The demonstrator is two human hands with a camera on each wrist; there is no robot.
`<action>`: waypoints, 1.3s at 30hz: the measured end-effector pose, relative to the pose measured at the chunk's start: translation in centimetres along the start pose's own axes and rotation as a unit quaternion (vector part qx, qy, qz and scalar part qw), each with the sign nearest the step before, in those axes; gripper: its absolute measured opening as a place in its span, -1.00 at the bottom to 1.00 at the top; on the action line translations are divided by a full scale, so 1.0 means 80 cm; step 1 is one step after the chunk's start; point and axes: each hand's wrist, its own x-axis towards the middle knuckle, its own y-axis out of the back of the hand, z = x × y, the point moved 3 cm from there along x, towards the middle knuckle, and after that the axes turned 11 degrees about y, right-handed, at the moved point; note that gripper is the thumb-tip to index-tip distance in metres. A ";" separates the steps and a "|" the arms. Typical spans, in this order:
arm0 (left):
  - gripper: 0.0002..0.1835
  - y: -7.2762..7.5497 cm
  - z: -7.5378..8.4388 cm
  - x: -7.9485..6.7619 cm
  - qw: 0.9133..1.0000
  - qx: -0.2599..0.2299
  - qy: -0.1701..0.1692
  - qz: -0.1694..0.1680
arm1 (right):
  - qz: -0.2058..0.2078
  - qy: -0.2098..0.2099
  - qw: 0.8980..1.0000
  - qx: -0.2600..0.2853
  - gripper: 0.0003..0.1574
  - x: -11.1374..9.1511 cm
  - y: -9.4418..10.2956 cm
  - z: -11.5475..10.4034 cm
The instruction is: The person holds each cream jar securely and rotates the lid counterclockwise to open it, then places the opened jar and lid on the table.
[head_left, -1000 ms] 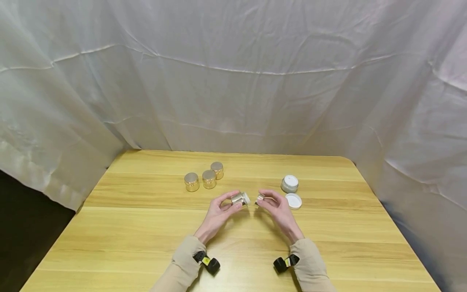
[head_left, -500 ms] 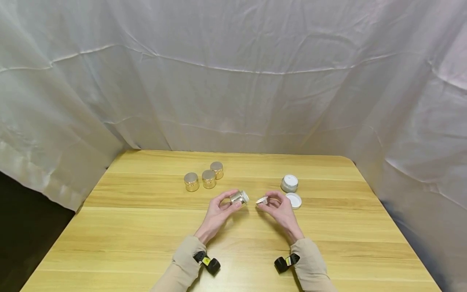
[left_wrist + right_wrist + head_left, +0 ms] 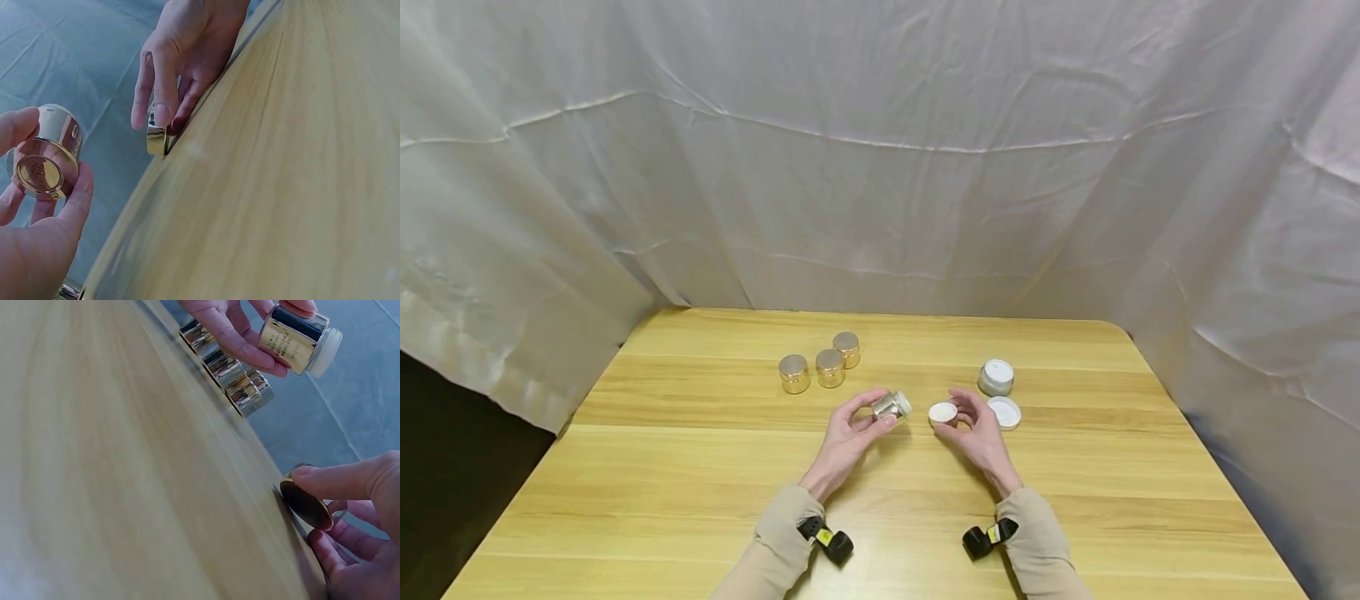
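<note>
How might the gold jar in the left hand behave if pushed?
The gold jar in the left hand looks stiff: its wall shows no dent where gripped. That mirror-like surface may be slippery, and its round body would probably roll if laid sideways.

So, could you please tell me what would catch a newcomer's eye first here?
Probably the shiny gold jar tilted in the left hand, and the white-lined gold lid pinched in the right hand opposite. Next, the three gold jars clustered beyond the left hand, then the white-topped jar beyond the right hand, with a round white piece lying on its near side.
</note>
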 end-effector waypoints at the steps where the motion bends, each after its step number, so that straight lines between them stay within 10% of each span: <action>1: -0.40 0.000 0.000 0.000 1.000 -0.001 -0.001 0.000 | 0.003 0.007 1.000 -0.003 -0.21 0.000 0.000 0.001; 17: -0.39 -0.001 0.000 0.000 1.000 0.005 0.004 -0.005 | 0.008 0.040 0.987 -0.158 -0.15 0.004 -0.004 0.004; 39: -0.32 -0.007 -0.005 0.019 0.999 0.049 0.001 -0.019 | 0.011 0.023 0.988 -0.151 -0.08 0.005 -0.004 0.007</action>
